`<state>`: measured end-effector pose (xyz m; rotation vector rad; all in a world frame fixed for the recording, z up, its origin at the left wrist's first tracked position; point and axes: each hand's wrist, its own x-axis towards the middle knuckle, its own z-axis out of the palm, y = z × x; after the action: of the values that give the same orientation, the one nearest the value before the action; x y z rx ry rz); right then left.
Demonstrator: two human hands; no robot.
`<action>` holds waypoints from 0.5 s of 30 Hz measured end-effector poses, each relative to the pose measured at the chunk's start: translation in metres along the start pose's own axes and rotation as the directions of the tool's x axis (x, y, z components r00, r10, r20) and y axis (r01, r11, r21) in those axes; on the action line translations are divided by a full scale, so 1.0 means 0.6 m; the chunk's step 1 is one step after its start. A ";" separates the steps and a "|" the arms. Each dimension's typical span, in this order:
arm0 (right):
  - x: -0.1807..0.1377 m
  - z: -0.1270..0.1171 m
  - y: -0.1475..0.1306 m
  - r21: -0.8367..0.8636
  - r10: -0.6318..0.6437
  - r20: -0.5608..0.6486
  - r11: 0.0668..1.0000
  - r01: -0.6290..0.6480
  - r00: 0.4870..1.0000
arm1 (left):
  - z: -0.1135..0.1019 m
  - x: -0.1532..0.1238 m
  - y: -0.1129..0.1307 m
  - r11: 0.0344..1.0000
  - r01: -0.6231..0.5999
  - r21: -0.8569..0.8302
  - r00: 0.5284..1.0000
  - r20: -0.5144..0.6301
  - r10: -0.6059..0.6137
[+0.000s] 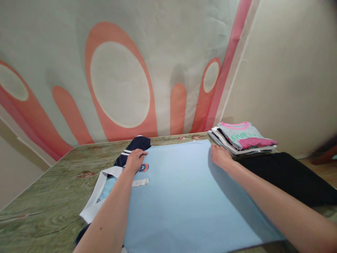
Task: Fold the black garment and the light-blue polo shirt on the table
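Note:
A light blue polo shirt (179,196) lies spread on its side across the table, its white collar (92,201) to the left and its hem to the right. It has dark navy sleeves with white stripes, a round badge (144,167) and a short white placket. My left hand (135,160) is closed on the cloth at the far side, where the far sleeve (137,144) joins the body. At the far hem corner, the fingers of my right hand (220,156) are bent together on the edge. Its fingertips are partly hidden.
Beyond my right hand sits a stack of folded clothes (244,137), a grey and pink printed shirt on top. A black garment (286,175) lies to the right. The wood-patterned table (50,189) meets a wall (163,45) with orange and pink shapes.

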<state>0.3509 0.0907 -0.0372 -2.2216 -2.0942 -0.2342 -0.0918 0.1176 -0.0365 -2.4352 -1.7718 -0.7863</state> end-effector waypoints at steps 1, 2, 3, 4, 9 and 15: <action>-0.018 -0.003 0.006 0.002 -0.035 0.018 0.999 0.034 0.999 | 0.001 0.001 -0.001 1.000 0.001 0.000 1.000 0.000 -0.001; -0.039 -0.005 0.013 0.004 -0.071 0.034 0.997 0.071 0.997 | 0.001 0.001 -0.002 1.000 0.003 0.000 1.000 0.001 -0.003; -0.064 -0.006 0.019 0.005 -0.107 0.050 0.994 0.107 0.993 | 0.002 0.002 -0.003 1.000 0.004 0.002 1.000 0.003 -0.004; -0.091 -0.005 0.024 0.009 -0.142 0.058 0.990 0.142 0.988 | 0.003 0.003 -0.005 1.000 0.006 0.004 1.000 0.006 -0.006; -0.210 0.005 0.030 0.116 -0.243 -0.072 0.961 0.250 0.967 | 0.005 0.006 -0.007 0.999 0.006 0.042 1.000 0.018 -0.007; -0.241 -0.014 0.021 0.415 -0.336 -0.200 0.822 0.390 0.921 | -0.005 0.005 -0.005 0.993 -0.020 0.119 1.000 0.020 0.018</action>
<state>0.3550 -0.0540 -0.0523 -1.5047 -2.2130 0.0926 -0.0953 0.1202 -0.0335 -2.3876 -1.7451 -0.6378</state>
